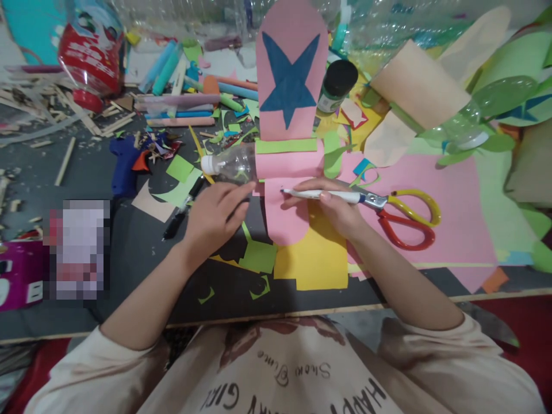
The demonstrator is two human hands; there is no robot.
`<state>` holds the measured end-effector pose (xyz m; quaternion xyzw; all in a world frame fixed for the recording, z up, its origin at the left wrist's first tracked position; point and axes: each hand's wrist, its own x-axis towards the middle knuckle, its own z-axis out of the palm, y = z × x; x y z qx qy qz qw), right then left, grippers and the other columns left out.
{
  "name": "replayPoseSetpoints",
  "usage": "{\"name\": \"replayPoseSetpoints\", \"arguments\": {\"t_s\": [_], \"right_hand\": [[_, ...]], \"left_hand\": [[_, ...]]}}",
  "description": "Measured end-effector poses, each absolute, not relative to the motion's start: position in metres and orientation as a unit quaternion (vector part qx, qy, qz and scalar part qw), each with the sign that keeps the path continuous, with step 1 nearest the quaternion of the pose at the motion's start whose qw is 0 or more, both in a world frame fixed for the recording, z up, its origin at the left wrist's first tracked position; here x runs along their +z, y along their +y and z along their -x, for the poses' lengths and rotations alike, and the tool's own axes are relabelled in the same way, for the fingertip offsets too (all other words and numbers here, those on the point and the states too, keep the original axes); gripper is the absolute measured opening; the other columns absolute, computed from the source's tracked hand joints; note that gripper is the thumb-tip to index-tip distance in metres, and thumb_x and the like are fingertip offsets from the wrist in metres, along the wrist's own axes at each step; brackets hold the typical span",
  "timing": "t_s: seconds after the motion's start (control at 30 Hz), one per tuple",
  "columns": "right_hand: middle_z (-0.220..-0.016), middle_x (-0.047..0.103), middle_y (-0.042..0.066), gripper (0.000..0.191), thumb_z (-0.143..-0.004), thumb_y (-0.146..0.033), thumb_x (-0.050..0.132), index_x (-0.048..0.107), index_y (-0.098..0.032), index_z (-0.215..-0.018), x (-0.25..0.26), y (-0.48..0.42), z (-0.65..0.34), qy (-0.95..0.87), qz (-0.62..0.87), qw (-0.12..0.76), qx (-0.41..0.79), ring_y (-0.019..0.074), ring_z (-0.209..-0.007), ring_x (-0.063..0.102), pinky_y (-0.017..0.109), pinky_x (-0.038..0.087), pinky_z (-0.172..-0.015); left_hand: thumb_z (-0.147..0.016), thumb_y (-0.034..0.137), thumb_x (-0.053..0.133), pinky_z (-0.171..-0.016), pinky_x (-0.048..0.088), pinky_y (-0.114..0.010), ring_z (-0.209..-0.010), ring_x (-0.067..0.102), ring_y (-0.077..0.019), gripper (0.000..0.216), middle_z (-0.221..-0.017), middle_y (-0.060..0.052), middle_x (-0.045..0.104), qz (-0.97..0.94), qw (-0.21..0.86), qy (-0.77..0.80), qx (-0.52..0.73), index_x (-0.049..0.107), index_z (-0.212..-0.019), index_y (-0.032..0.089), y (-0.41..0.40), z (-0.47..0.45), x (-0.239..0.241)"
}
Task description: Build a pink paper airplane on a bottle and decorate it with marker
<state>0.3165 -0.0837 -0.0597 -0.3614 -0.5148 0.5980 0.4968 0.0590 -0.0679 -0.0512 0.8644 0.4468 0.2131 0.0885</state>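
while your right hand pinches a pen near the bottle — your left hand sits half-spread by its cap

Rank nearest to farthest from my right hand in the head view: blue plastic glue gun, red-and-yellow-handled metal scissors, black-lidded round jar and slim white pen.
1. Pen, held in the right hand.
2. Scissors, just right.
3. Jar, beyond the hand.
4. Glue gun, far left.
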Motion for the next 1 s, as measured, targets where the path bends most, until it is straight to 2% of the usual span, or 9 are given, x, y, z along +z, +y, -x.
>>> {"name": "replayPoseSetpoints", "arguments": {"t_s": [0.13, 0.4, 0.57, 0.63, 0.7, 0.77, 0.87, 0.93, 1.0], "right_hand": [[-0.096, 0.081, 0.007, 0.030, -0.088, -0.049, 0.069, 0.079, -0.023, -0.100, -0.061, -0.080, -0.317, -0.506, 0.314, 0.464, 0.656, 0.0248, -0.091, 0.079, 0.047, 0.062, -0.091], [-0.100, 0.081, 0.007, 0.039, -0.083, -0.059, 0.069, 0.082, -0.025, -0.098, -0.055, -0.078, -0.319, -0.453, 0.348, 0.419, 0.705, 0.0269, -0.099, 0.076, 0.048, 0.061, -0.094], [-0.083, 0.079, 0.006, 0.046, -0.078, -0.068, 0.066, 0.083, -0.026, -0.088, -0.051, -0.077, -0.328, -0.500, 0.434, 0.440, 0.607, 0.0221, -0.069, 0.071, 0.045, 0.061, -0.075], [-0.082, 0.079, 0.005, 0.047, -0.077, -0.072, 0.065, 0.083, -0.028, -0.084, -0.053, -0.077, -0.327, -0.530, 0.454, 0.468, 0.542, 0.0242, -0.077, 0.072, 0.046, 0.060, -0.082], [-0.095, 0.080, 0.005, 0.046, -0.079, -0.072, 0.064, 0.083, -0.031, -0.088, -0.056, -0.078, -0.324, -0.546, 0.453, 0.482, 0.514, 0.0275, -0.098, 0.072, 0.049, 0.057, -0.096], [-0.110, 0.079, 0.003, 0.047, -0.080, -0.072, 0.063, 0.082, -0.033, -0.098, -0.059, -0.079, -0.320, -0.536, 0.443, 0.479, 0.536, 0.0277, -0.107, 0.071, 0.049, 0.055, -0.102], [-0.111, 0.078, 0.003, 0.050, -0.080, -0.070, 0.064, 0.078, -0.033, -0.111, -0.064, -0.081, -0.316, -0.497, 0.430, 0.464, 0.595, 0.0224, -0.084, 0.073, 0.046, 0.061, -0.087], [-0.097, 0.079, 0.003, 0.055, -0.080, -0.071, 0.063, 0.076, -0.031, -0.116, -0.066, -0.081, -0.315, -0.490, 0.427, 0.448, 0.613, 0.0180, -0.065, 0.068, 0.042, 0.062, -0.074], [-0.087, 0.077, 0.002, 0.057, -0.080, -0.072, 0.062, 0.076, -0.030, -0.116, -0.067, -0.080, -0.315, -0.498, 0.429, 0.437, 0.613, 0.0153, -0.056, 0.063, 0.039, 0.060, -0.065]], "left_hand": [[-0.104, 0.038, 0.038, -0.092, 0.049, -0.037, -0.107, 0.064, -0.0246, 0.042, -0.115, -0.009, 0.071, -0.885, 0.148, 0.410, 0.162, 0.059, -0.137, 0.022, -0.068, -0.068, -0.059], [-0.097, 0.048, 0.055, -0.098, 0.043, -0.042, -0.117, 0.055, -0.0314, 0.058, -0.129, -0.012, 0.062, -0.867, 0.193, 0.453, 0.077, 0.049, -0.148, 0.022, -0.066, -0.074, -0.054], [-0.093, 0.045, 0.062, -0.104, 0.041, -0.045, -0.122, 0.051, -0.0336, 0.066, -0.135, -0.013, 0.058, -0.863, 0.193, 0.463, 0.059, 0.044, -0.152, 0.022, -0.067, -0.077, -0.052], [-0.092, 0.042, 0.063, -0.105, 0.040, -0.045, -0.124, 0.051, -0.0337, 0.066, -0.136, -0.013, 0.057, -0.861, 0.196, 0.466, 0.049, 0.044, -0.152, 0.023, -0.068, -0.078, -0.051], [-0.091, 0.041, 0.063, -0.106, 0.040, -0.046, -0.125, 0.050, -0.0340, 0.066, -0.136, -0.013, 0.057, -0.860, 0.197, 0.468, 0.043, 0.044, -0.152, 0.023, -0.068, -0.079, -0.050], [-0.091, 0.041, 0.062, -0.106, 0.040, -0.047, -0.125, 0.050, -0.0343, 0.067, -0.137, -0.014, 0.057, -0.861, 0.197, 0.467, 0.043, 0.043, -0.152, 0.023, -0.069, -0.079, -0.049], [-0.091, 0.040, 0.060, -0.109, 0.039, -0.049, -0.128, 0.049, -0.0350, 0.067, -0.138, -0.014, 0.055, -0.860, 0.199, 0.469, 0.042, 0.042, -0.153, 0.023, -0.069, -0.081, -0.048], [-0.091, 0.040, 0.059, -0.111, 0.038, -0.050, -0.131, 0.047, -0.0366, 0.067, -0.139, -0.016, 0.053, -0.855, 0.201, 0.477, 0.036, 0.042, -0.153, 0.021, -0.069, -0.082, -0.047], [-0.090, 0.041, 0.060, -0.112, 0.037, -0.052, -0.134, 0.045, -0.0385, 0.069, -0.143, -0.017, 0.051, -0.850, 0.200, 0.486, 0.028, 0.042, -0.152, 0.018, -0.069, -0.083, -0.047]]}}
